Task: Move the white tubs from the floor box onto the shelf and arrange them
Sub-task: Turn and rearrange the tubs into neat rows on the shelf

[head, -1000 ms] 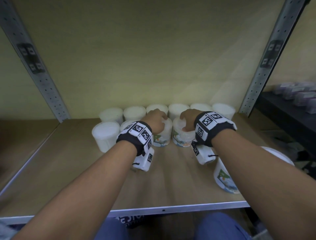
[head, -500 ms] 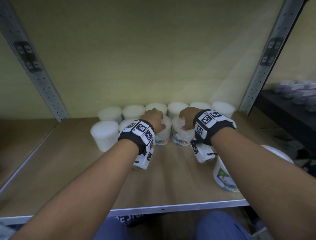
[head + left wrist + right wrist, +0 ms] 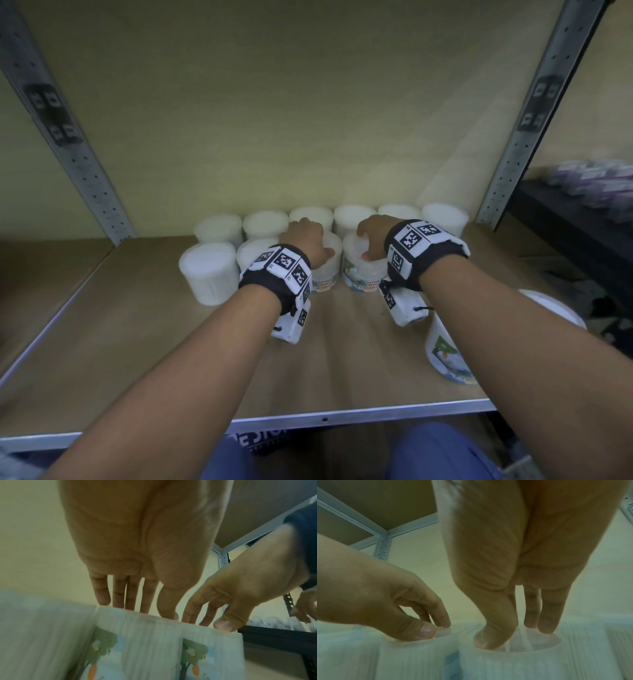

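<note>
Fingertips (image 3: 546, 626) on tub (image 3: 364, 263) lids — wooden shelf (image 3: 342, 359), yellow wall (image 3: 274, 120).

Wooden shelf (image 3: 144, 342) with metal front edge, two rows of white tubs (image 3: 209, 274) at its back, one tub (image 3: 445, 356) right of the right hand (image 3: 373, 236)

Both forearms reach forward side by side, bare, each with a marker-printed band at the wrist; the left hand (image 3: 308, 241) points down, fingers and thumb curled in a pinch; the right hand (image 3: 373, 236) likewise, thumb and fingertips (image 3: 546, 627) pressed downward.
</note>
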A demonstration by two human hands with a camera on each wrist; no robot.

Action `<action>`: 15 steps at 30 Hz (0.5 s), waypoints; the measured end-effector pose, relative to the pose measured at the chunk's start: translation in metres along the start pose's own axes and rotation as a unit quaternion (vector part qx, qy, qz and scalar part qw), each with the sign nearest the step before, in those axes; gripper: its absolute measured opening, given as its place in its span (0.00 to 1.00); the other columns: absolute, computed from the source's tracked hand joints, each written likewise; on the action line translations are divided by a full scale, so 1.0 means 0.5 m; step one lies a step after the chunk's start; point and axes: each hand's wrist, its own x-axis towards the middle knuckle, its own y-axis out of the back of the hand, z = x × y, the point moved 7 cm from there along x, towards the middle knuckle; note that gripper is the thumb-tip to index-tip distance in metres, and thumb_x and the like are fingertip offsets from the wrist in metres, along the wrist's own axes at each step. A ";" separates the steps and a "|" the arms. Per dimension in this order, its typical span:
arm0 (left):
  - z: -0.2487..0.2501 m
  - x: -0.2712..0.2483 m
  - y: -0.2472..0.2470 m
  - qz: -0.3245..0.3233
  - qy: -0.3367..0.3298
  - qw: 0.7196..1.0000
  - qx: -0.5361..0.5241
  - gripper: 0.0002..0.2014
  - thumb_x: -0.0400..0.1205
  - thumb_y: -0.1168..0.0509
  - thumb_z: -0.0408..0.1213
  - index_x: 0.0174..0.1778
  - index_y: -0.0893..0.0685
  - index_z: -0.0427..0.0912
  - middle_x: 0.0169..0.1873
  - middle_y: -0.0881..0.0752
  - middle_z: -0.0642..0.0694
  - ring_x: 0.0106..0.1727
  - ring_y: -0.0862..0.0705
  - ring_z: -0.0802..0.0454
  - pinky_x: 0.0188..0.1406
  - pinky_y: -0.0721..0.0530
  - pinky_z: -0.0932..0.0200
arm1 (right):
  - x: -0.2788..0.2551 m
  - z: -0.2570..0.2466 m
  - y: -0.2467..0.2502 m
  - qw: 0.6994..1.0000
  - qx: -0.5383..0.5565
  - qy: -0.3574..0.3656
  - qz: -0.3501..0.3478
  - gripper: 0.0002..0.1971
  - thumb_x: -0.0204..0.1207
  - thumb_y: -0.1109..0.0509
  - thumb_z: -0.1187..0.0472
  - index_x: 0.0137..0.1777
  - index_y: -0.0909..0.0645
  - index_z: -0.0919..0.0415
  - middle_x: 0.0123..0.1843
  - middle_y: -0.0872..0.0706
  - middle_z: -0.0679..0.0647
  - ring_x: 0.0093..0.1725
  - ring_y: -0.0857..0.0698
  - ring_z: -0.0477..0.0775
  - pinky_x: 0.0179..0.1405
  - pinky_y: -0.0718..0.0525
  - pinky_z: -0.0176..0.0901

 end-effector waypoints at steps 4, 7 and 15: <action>0.000 -0.005 0.006 -0.025 -0.022 0.999 -0.013 0.25 0.82 0.36 0.46 0.75 0.26 0.41 0.73 0.25 0.41 0.71 0.24 0.41 0.70 0.23 0.45 | -0.002 -0.002 0.002 1.000 0.001 0.002 -0.001 0.28 0.79 0.31 0.55 0.76 0.30 0.66 0.75 0.24 0.62 0.73 0.23 0.60 0.71 0.25 0.46; 0.004 -0.008 0.004 -0.037 -0.033 0.999 -0.012 0.26 0.83 0.36 0.45 0.76 0.28 0.42 0.74 0.26 0.40 0.72 0.25 0.41 0.71 0.24 0.46 | -0.008 -0.001 0.005 1.000 0.005 0.003 0.004 0.28 0.80 0.32 0.55 0.77 0.31 0.67 0.76 0.25 0.62 0.74 0.24 0.59 0.72 0.26 0.46; 0.015 -0.034 0.006 -0.050 -0.041 0.998 0.004 0.25 0.84 0.37 0.43 0.77 0.29 0.39 0.73 0.25 0.39 0.72 0.25 0.40 0.72 0.24 0.46 | -0.037 -0.001 -0.003 1.000 0.010 0.011 0.023 0.29 0.79 0.31 0.51 0.75 0.28 0.67 0.73 0.22 0.63 0.70 0.21 0.61 0.70 0.22 0.48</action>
